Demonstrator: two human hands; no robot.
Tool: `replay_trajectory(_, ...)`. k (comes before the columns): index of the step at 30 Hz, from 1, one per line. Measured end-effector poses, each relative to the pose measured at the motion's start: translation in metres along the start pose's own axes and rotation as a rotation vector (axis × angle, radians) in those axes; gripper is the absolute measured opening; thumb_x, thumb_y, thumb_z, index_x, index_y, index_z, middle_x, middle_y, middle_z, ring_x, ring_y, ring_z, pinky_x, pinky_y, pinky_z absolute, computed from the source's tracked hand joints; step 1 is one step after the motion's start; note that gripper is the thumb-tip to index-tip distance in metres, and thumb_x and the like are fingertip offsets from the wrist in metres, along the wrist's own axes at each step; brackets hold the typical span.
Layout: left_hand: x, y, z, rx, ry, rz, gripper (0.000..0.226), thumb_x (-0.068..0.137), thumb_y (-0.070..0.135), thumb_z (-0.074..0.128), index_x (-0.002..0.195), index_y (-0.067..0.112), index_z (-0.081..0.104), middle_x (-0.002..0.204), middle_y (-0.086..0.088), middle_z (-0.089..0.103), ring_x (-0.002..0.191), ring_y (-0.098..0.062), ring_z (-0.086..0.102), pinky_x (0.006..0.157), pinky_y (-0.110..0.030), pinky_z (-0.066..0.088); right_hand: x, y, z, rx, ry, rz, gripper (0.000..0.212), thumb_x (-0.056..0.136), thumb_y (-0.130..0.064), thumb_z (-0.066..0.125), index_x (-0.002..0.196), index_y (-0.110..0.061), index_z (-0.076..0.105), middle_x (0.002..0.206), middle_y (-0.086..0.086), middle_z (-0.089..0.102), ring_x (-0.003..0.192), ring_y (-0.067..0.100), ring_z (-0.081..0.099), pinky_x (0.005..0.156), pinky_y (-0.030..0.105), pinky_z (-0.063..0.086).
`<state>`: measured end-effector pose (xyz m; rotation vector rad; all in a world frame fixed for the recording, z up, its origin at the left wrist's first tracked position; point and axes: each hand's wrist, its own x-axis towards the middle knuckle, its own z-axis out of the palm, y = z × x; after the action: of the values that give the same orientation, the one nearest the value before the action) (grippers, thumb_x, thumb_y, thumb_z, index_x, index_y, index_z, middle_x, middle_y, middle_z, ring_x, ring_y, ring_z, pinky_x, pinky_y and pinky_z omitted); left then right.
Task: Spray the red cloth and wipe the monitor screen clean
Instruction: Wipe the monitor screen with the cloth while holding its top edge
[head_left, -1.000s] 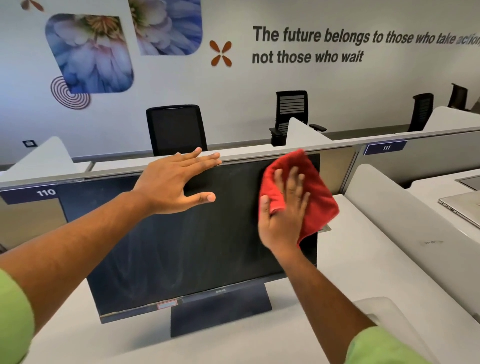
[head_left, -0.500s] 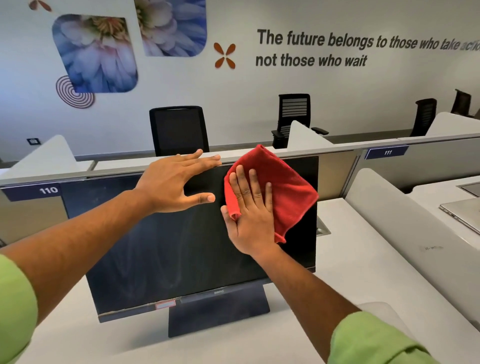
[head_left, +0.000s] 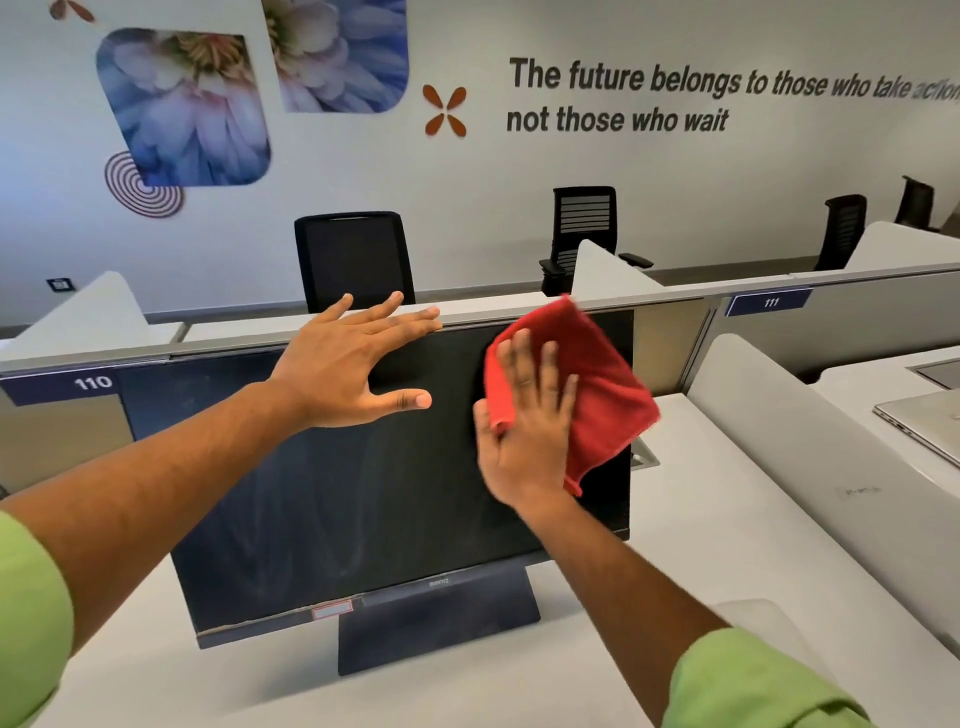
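A black monitor (head_left: 332, 519) stands on the white desk, its dark screen streaked with faint smears. My right hand (head_left: 524, 431) presses the red cloth (head_left: 597, 384) flat against the screen's upper right area, fingers spread over the cloth. My left hand (head_left: 353, 364) rests on the monitor's top edge near the middle, fingers over the rim and thumb on the screen. No spray bottle shows in the frame.
The white desk (head_left: 701, 519) runs to a curved white divider (head_left: 810, 447) on the right. A closed laptop (head_left: 924, 421) lies on the neighbouring desk. A low partition labelled 110 (head_left: 93, 383) stands behind the monitor, with black office chairs (head_left: 353, 260) beyond.
My right hand swept the cloth left across the upper screen, then back toward the right. My left hand stayed on the monitor's top edge.
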<state>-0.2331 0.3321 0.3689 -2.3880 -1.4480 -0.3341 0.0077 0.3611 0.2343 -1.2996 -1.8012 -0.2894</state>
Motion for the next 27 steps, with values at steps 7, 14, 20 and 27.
replay_trajectory(7, -0.001, 0.002, -0.002, -0.008, 0.005, -0.008, 0.092, 0.082, 0.095, 0.025, 0.16, 0.048, 0.013, 0.164, 0.014, 0.03, 0.156, -0.01, 0.013, 0.126, -0.056, 0.016, -0.005, 0.046, -0.017, -0.086, -0.054, -0.232, 0.067, 0.108, -0.055, 0.032, 0.17, -0.033, 0.017, 0.178, -0.011, 0.012, 0.166, 0.021, 0.009, 0.129, 0.062, 0.016)
replay_trajectory(14, 0.003, -0.001, 0.0, -0.023, 0.007, -0.024, 0.089, 0.082, 0.095, 0.025, 0.159, 0.052, 0.012, 0.163, 0.005, 0.035, 0.156, -0.009, 0.011, 0.126, -0.057, 0.016, 0.034, 0.039, -0.027, 0.047, 0.014, 0.166, 0.069, 0.109, -0.058, 0.012, 0.171, -0.029, -0.003, 0.18, -0.005, -0.002, 0.166, 0.026, -0.008, 0.132, 0.06, 0.005)
replay_trajectory(20, 0.002, -0.004, 0.001, -0.022, -0.006, -0.015, 0.093, 0.08, 0.096, 0.028, 0.159, 0.051, 0.009, 0.164, 0.005, 0.032, 0.156, -0.01, 0.009, 0.125, -0.059, 0.014, -0.01, -0.011, 0.004, 0.026, -0.118, -0.266, 0.069, 0.11, -0.056, 0.027, 0.171, -0.028, 0.011, 0.18, -0.006, 0.004, 0.166, 0.027, 0.002, 0.132, 0.058, 0.003)
replay_trajectory(27, 0.002, -0.004, -0.001, -0.033, -0.044, 0.015, 0.089, 0.083, 0.095, 0.024, 0.159, 0.052, 0.008, 0.164, 0.029, 0.018, 0.157, -0.008, 0.0, 0.125, -0.061, 0.011, -0.054, 0.058, -0.012, 0.001, -0.047, -0.054, 0.064, 0.11, -0.052, 0.031, 0.169, -0.032, 0.022, 0.178, -0.01, 0.017, 0.165, 0.024, 0.013, 0.129, 0.061, 0.017)
